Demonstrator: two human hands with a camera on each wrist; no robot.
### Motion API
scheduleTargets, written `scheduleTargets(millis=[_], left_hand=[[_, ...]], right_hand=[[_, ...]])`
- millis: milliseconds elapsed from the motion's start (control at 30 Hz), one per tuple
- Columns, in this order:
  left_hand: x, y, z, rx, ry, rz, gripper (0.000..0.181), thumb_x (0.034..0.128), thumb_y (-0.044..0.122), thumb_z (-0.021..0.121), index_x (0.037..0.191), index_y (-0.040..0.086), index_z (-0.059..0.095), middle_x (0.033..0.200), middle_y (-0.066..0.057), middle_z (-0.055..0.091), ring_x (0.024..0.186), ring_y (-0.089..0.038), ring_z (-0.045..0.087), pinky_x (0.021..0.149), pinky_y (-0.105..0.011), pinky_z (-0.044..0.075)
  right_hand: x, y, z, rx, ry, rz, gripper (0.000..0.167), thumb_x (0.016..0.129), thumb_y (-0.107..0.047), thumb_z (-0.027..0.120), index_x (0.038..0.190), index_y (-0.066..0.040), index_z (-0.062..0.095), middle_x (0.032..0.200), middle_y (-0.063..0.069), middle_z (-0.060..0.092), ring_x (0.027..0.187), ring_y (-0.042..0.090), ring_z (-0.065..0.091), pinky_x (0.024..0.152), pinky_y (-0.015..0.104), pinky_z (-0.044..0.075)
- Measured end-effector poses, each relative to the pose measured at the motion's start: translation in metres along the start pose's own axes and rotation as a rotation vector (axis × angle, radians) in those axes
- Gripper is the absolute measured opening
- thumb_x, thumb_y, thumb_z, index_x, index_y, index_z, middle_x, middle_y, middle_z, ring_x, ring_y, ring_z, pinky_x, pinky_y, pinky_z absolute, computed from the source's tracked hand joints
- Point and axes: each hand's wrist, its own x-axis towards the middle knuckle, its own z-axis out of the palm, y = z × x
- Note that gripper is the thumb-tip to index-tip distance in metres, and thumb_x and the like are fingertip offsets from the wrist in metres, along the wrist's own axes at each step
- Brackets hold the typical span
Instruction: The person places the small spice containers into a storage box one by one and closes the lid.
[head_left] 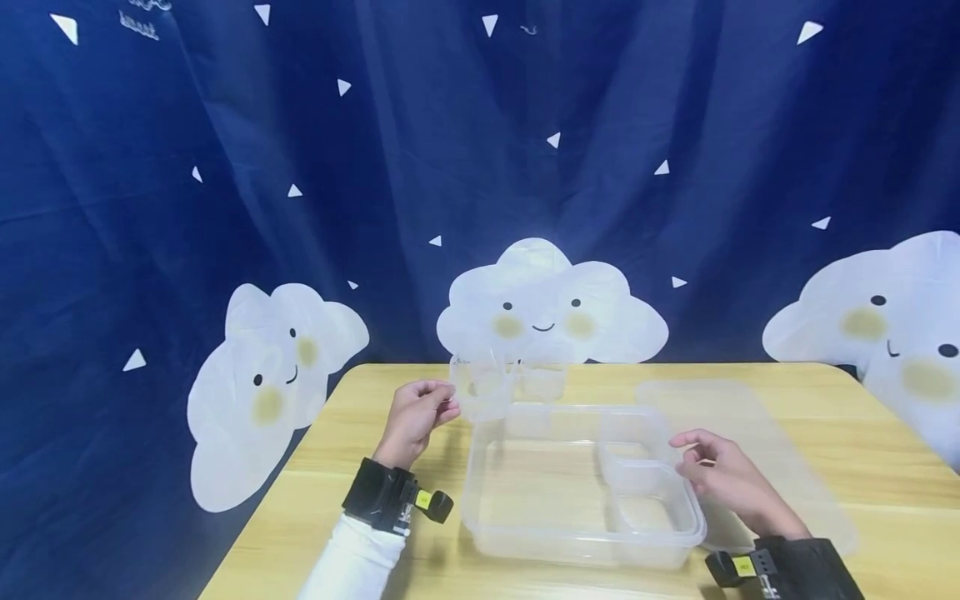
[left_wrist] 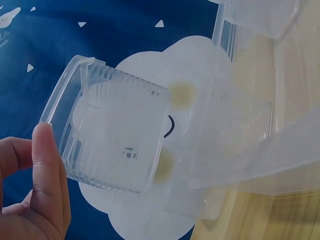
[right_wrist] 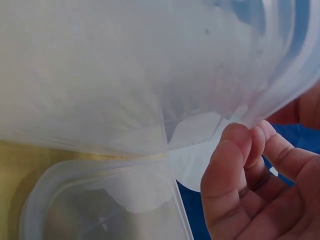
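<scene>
In the head view, a large clear plastic container [head_left: 547, 546] stands on the table. Two smaller clear compartments or boxes, back [head_left: 628, 450] and front [head_left: 648, 510], occupy its right side. My left hand [head_left: 416, 417] pinches the rim of a small clear plastic box [left_wrist: 117, 132], held up and tilted behind the container's back left corner. Beyond it is another small clear box [head_left: 542, 382]. My right hand [head_left: 727, 479] hovers by the container's right rim, fingers loosely bent; in the right wrist view the fingertips [right_wrist: 237, 135] lie close against translucent plastic, and whether they touch is hard to tell.
A flat translucent lid [head_left: 780, 450] lies on the right side of the wooden table [head_left: 885, 425], partly under my right forearm. Behind the table hangs a blue curtain [head_left: 420, 183] with clouds and triangles.
</scene>
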Motion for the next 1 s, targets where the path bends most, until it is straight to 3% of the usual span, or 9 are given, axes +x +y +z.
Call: scheduleTargets(millis=[300,600,1000], left_hand=[[-0.010,0.004,0.001,0.006,-0.044,0.028,0.012,0.0890,-0.007,0.059,0.098,-0.015,0.059,0.070,-0.009,0.058,0.057,-0.010,0.061,0.061,-0.021,0.058],[-0.012,0.001,0.007,0.036,-0.078,0.053,0.012,0.0890,-0.008,0.059,0.098,-0.017,0.059,0.072,-0.010,0.060,0.059,-0.010,0.062,0.061,-0.022,0.058],[-0.015,-0.003,0.009,0.061,-0.114,0.016,0.011,0.0894,-0.007,0.059,0.097,-0.015,0.059,0.074,-0.009,0.059,0.060,-0.010,0.063,0.064,-0.024,0.059]], right_hand=[[0.003,-0.002,0.005,0.028,-0.026,-0.009,0.041,0.085,0.003,0.062,0.122,0.012,0.048,0.082,0.009,0.052,0.070,0.015,0.052,0.056,0.027,0.051],[0.001,0.002,-0.001,-0.014,-0.025,0.016,0.041,0.087,0.002,0.061,0.125,0.010,0.048,0.082,0.008,0.052,0.064,0.015,0.051,0.055,0.026,0.049],[0.001,0.003,-0.001,0.000,-0.026,0.008,0.040,0.087,0.003,0.061,0.124,0.013,0.047,0.081,0.007,0.049,0.064,0.014,0.050,0.054,0.025,0.049]])
